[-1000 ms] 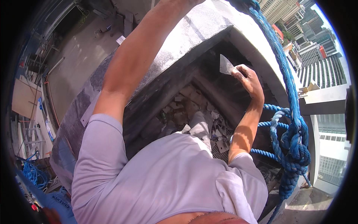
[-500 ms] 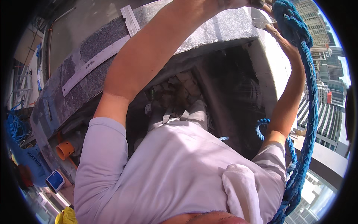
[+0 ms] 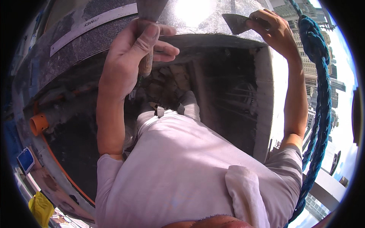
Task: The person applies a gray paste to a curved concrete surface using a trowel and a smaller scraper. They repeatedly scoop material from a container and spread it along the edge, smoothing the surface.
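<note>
My left hand (image 3: 129, 53) is wrapped round the wooden handle of a putty knife (image 3: 151, 9). Its wide metal blade points up and runs out of the top of the view. At the upper right, my right hand (image 3: 276, 33) grips a second putty knife (image 3: 235, 23), whose dark, flared blade points left, over or against the grey speckled stone slab (image 3: 205, 27). I cannot tell whether that blade touches the stone. Sunlight glares off the slab between the two tools.
A white ruler (image 3: 93, 26) lies on the slab at left. Below it opens a dark recess (image 3: 224, 83) with rubble around my legs. A thick knotted blue rope (image 3: 315, 49) hangs at right, beside tall buildings far off. An orange pipe end (image 3: 39, 124) sticks out at left.
My left hand has come back from the upper right to the middle left, bringing a putty knife into view. My right hand now shows a putty knife, and the view has shifted.
</note>
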The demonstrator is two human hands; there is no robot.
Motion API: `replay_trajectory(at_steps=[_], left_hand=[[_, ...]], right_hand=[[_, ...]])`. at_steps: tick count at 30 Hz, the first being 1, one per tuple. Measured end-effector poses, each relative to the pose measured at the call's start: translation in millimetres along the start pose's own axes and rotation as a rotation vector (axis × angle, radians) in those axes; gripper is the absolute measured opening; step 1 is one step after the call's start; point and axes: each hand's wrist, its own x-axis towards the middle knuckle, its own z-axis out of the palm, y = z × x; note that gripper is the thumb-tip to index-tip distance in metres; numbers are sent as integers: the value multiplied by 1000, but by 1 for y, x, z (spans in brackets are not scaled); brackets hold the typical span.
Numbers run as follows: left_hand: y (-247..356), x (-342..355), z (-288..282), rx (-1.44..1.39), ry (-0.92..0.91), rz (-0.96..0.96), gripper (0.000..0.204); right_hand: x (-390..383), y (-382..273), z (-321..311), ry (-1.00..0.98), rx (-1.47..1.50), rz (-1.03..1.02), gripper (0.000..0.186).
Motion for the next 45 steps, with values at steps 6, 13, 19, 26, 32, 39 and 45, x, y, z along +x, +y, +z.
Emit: replay_trajectory(at_steps=[6,13,19,26,32,39,45], left_hand=[[-62,-121,-19,351,93,-302,35],[-96,-147,-16,451,83,-324,31],[-95,-142,-14,416,60,-322,25],[-94,-142,-15,476,59,-327,29],[-100,-146,-14,480,100,-343,33],[-99,-146,-15,471,80,-380,32],[-99,-147,-16,469,87,-366,31]], right_hand=[[23,-17,9,-7,-48,-20,30],[52,-73,11,-31,-4,109,29],[53,-67,14,-113,-15,129,29],[59,-57,24,-167,-7,113,28],[60,-51,28,-189,3,110,28],[48,-45,17,-206,-3,125,27],[47,-32,21,-187,19,137,26]])
